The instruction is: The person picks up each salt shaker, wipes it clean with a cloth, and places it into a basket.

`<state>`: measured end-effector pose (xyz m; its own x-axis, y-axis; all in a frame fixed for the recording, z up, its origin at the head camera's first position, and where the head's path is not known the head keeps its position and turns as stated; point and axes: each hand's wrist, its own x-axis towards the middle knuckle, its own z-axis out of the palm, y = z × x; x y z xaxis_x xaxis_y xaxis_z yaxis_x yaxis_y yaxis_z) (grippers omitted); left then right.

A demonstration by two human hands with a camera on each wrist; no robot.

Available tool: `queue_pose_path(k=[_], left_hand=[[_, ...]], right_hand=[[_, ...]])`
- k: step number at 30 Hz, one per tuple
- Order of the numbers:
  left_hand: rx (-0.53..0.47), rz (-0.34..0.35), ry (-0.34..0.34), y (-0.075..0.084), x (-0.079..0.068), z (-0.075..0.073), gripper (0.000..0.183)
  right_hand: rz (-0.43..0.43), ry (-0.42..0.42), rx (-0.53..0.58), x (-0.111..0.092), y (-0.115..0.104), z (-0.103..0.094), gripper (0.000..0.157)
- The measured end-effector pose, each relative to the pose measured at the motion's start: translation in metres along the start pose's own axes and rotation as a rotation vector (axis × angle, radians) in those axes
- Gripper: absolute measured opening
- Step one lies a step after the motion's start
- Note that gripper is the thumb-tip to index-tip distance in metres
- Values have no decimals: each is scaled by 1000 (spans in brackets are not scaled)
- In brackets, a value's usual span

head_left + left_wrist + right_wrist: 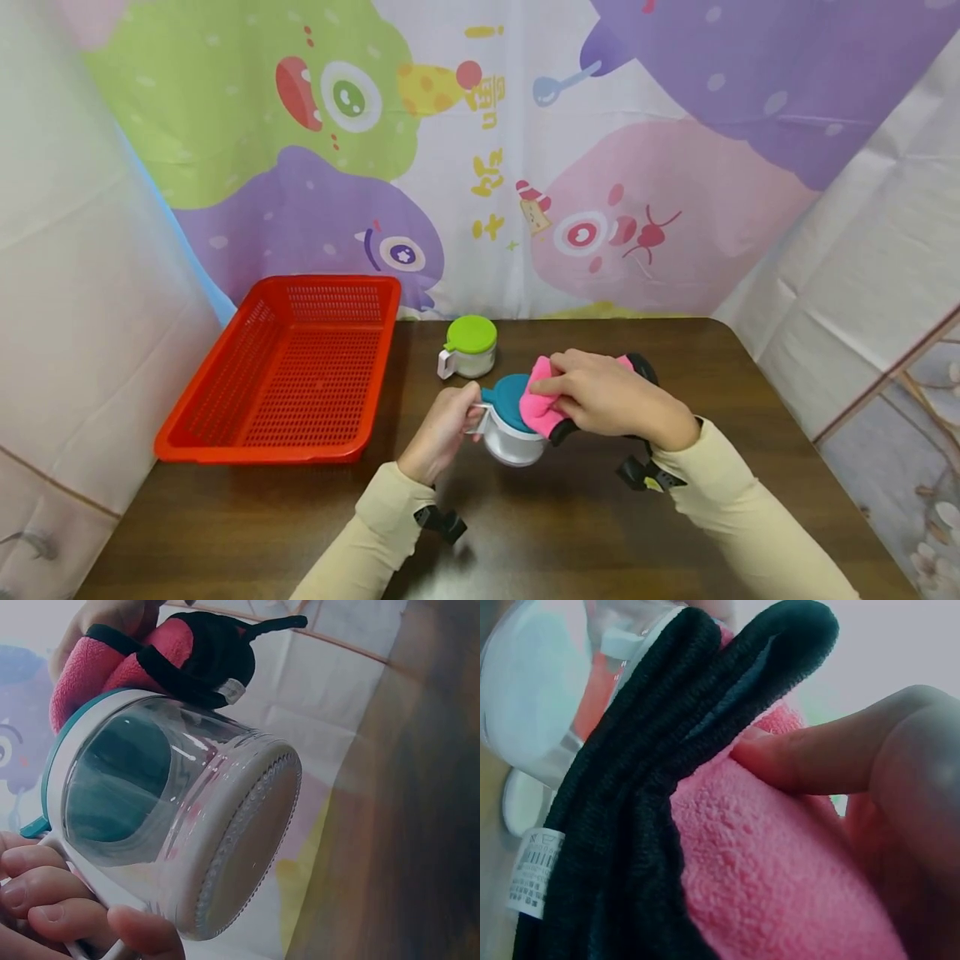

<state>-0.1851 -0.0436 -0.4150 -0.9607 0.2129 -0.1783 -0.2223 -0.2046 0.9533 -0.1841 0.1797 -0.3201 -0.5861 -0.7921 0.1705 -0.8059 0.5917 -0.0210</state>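
Observation:
My left hand grips the white handle of a clear seasoning jar with a teal lid. The jar is tilted and held above the table; through its glass in the left wrist view I see no contents. In my right hand is a bunched pink cloth with black edging, pressed against the lid's right side. The right wrist view shows the thumb pinching the cloth, with a white label on its black edge. Behind the jar stands a second seasoning jar with a green lid and white handle.
A red plastic basket with perforated sides stands on the left of the dark wooden table. Behind the table hangs a curtain printed with cartoon monsters.

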Motion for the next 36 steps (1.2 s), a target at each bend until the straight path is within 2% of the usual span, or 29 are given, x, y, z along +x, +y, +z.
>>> queue_pose_path(k=[7, 23, 36], left_hand=[[3, -7, 17, -1, -1, 0, 33], [48, 9, -13, -3, 0, 2, 34], [101, 4, -33, -4, -2, 3, 33]], right_hand=[[3, -16, -1, 2, -2, 2, 24], [-14, -54, 8, 7, -12, -2, 32], [-44, -53, -10, 14, -19, -2, 28]])
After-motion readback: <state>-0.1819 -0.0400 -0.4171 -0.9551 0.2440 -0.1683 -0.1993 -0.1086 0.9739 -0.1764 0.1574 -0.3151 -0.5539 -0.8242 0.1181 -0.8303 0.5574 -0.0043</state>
